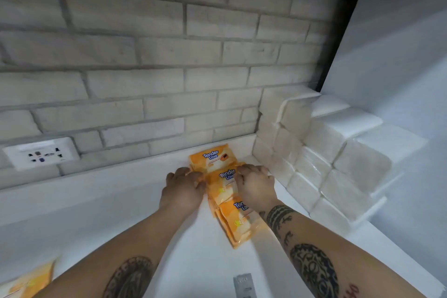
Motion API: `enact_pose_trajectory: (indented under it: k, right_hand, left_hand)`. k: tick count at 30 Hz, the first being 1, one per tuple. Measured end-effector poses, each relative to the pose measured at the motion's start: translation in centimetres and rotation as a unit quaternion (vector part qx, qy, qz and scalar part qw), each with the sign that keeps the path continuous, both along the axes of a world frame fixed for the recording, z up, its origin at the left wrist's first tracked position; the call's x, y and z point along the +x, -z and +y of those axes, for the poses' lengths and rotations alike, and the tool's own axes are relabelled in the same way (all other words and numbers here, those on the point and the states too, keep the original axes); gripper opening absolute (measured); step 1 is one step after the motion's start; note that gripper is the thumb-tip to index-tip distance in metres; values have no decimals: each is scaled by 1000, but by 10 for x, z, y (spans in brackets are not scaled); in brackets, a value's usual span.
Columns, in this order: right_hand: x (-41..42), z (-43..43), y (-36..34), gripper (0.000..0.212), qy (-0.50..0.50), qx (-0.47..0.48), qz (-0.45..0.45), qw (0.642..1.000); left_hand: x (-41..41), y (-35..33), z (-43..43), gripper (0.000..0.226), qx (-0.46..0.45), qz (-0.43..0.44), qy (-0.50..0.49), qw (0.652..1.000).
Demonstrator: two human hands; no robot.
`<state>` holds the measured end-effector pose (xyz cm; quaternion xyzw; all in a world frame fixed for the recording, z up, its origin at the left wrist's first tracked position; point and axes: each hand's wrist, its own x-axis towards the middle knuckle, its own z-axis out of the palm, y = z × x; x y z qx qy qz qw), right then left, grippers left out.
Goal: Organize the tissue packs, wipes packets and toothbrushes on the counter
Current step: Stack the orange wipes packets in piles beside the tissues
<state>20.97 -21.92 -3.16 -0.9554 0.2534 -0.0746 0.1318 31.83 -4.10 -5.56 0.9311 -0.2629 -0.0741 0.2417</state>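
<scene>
Orange "Tender Love" wipes packets lie in a row on the white counter [108, 213], running from the brick wall toward me. The far packet [212, 156] lies by the wall, the middle packet [223, 185] sits between my hands, and the near stack [238, 222] lies closest to me. My left hand [182, 189] grips the middle packet's left edge. My right hand [255, 186] holds its right edge with curled fingers. White tissue packs [321, 157] are stacked in stepped rows at the right. No toothbrush is in sight.
A wall socket [41, 152] sits low on the brick wall at the left. Another orange packet [26, 283] shows at the bottom left corner. A grey metal piece [244, 285] lies at the bottom edge. A white side wall [399, 55] closes off the right.
</scene>
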Motion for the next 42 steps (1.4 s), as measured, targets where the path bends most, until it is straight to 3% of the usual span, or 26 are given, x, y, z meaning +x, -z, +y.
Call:
enact_pose_trajectory:
  k: [9,14,18,21,24,27,33,37,42]
  right_hand:
    - [-16,98,-18,39,-41,7,-31,999]
    - [-15,186,-1,33,-107,41,-41,993]
    - [-12,267,22,33,-169,60,-11,984]
    - [-13,317,37,36,-202,69,26,977]
    - [-11,354,53,40,-217,72,77,970]
    - [-8,382,70,32,-176,134,121,968]
    - [-5,412,85,36,-46,274,75,958]
    - [-12,420,71,40,41,420,-14,906]
    - [-21,423,29,17,122,643,-128,745]
  left_hand:
    - [-24,-18,112,34,-11,16,-61,998]
    - [-41,-4,223,37,93,25,-144,985]
    - [-51,16,309,60,196,95,-217,951]
    - [-58,40,356,80,218,123,-205,946]
    - [-64,54,380,66,224,47,-166,959]
    - [-71,55,389,52,229,-13,-123,966]
    - [-78,57,398,33,147,-26,-92,984]
    - [-81,45,399,31,78,-65,-86,991]
    - [-84,28,392,29,-59,-93,-89,990]
